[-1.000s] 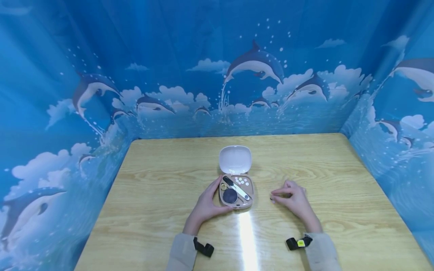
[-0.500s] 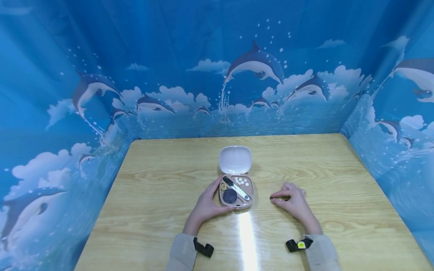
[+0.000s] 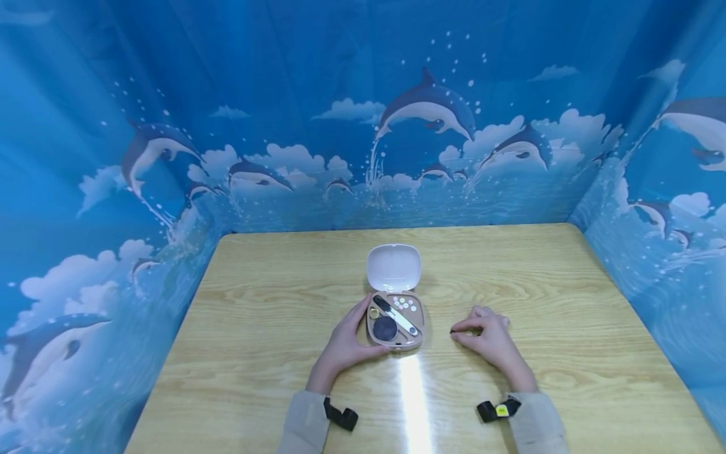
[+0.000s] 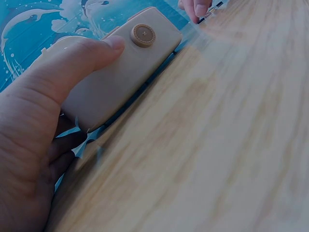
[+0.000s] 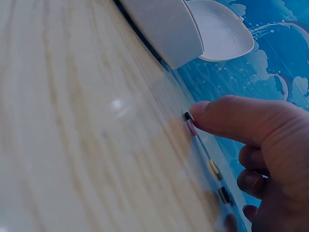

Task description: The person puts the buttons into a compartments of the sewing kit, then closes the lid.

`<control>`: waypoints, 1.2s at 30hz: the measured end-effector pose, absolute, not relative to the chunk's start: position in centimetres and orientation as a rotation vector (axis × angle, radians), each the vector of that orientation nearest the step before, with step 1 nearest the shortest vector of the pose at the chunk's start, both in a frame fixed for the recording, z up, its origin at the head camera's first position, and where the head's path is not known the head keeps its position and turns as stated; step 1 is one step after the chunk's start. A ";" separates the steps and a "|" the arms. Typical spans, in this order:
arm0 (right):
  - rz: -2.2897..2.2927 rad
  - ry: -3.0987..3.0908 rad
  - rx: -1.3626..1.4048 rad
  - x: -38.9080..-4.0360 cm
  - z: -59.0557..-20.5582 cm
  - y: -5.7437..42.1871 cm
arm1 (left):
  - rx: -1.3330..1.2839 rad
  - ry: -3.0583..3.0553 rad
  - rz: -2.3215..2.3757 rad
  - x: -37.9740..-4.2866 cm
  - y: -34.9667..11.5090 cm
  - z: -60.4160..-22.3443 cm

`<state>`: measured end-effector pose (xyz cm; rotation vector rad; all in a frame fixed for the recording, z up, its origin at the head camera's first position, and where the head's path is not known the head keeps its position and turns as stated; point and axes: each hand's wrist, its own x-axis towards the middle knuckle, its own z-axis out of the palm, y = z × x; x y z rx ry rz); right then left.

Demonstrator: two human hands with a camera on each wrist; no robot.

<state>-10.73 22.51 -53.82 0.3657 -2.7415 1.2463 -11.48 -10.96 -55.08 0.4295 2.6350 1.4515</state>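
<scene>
An open sewing kit box (image 3: 421,343) sits on the table with its white lid (image 3: 394,268) tipped back. My left hand (image 3: 347,340) grips its left side, thumb along the front wall beside a round button-shaped catch (image 4: 143,35), fingers behind. Inside lie several white buttons (image 3: 405,304), a black-handled metal tool (image 3: 399,318), a dark round piece (image 3: 385,328) and a gold ring-like piece (image 3: 374,313). To the right of the box, my right hand (image 3: 489,334) pinches a small black button (image 5: 188,116) between thumb and index finger, low over the tabletop.
Under my right hand, a yellowish button (image 5: 214,168) and a dark button (image 5: 224,195) lie on the table (image 3: 272,277). Dolphin-printed blue curtains (image 3: 317,82) stand around the table's back and sides.
My right hand has shifted slightly left, fingertips still low by the table; the small black piece shows at their tips. My left hand and the box have stayed put.
</scene>
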 end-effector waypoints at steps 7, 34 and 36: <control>1.197 -2.757 0.356 -10.8 -53.8 22.3 | 0.431 2.639 1.450 -11.5 -10.9 -55.1; 1.150 -2.733 0.349 -11.3 -53.8 21.9 | 0.454 2.632 1.459 -11.5 -10.9 -55.0; 1.148 -2.737 0.346 -11.3 -53.8 21.9 | 0.450 2.631 1.459 -11.5 -10.9 -55.0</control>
